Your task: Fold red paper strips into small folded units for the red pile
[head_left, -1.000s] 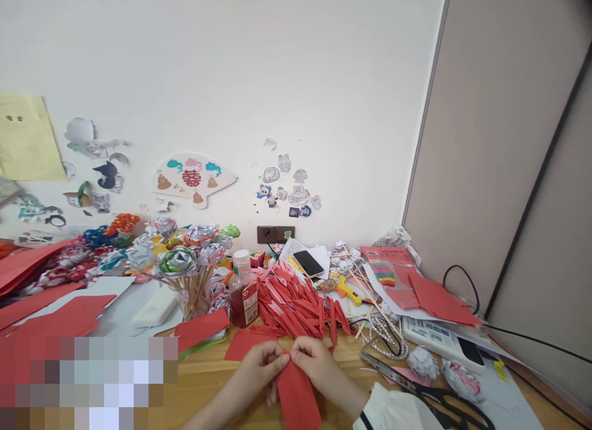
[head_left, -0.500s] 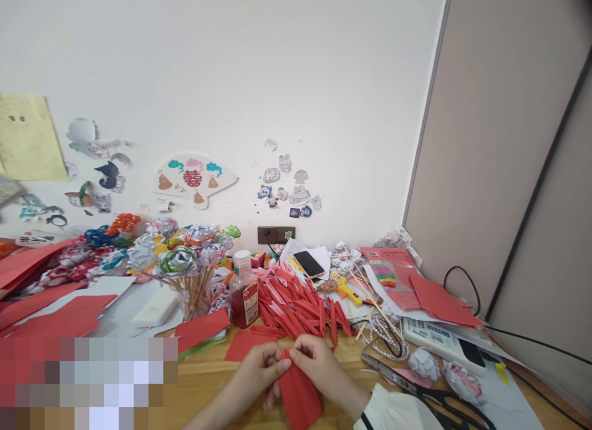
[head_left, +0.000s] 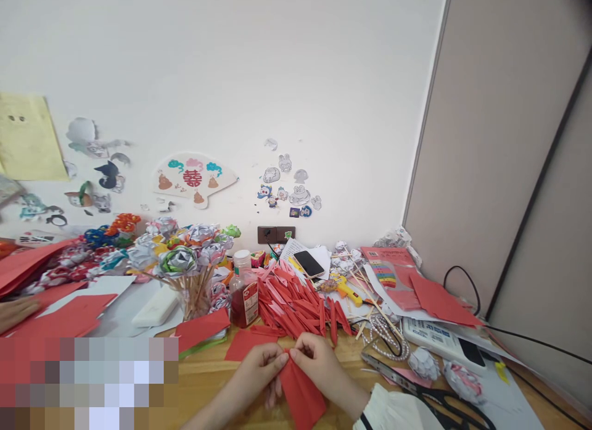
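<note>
One red paper sheet [head_left: 303, 396] spreads toward you over the counter [head_left: 203, 384], apparently only partly shaped. At its far end, your left hand [head_left: 263, 365] and right hand [head_left: 315, 361] pinch it close together, forearms slanting inward. Just beyond lies a flat red piece [head_left: 245, 345], seemingly unworked; behind it, a heap of folded red strips [head_left: 296, 300] looks done.
</note>
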Demonstrator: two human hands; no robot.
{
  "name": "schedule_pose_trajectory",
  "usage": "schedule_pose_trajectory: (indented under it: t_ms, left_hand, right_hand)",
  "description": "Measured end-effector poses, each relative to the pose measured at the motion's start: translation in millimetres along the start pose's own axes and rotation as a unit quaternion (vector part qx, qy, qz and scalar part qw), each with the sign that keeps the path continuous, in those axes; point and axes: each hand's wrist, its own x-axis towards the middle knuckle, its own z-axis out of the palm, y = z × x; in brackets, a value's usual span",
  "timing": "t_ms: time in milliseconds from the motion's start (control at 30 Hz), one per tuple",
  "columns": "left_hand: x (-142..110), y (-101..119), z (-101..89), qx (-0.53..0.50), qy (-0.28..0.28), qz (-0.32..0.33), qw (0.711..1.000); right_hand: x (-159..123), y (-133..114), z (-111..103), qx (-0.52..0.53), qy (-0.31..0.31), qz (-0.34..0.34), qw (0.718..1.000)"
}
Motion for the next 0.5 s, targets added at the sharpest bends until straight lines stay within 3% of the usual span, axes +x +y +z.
schedule_pose_trajectory:
  t_ms: [500]
  left_hand:
    - [-2.0,4.5,-0.8,-0.004,-0.005,-0.001,1.0]
  right_hand:
    - [-0.9,-0.5,1.3,0.0,-0.005,0.0,1.0]
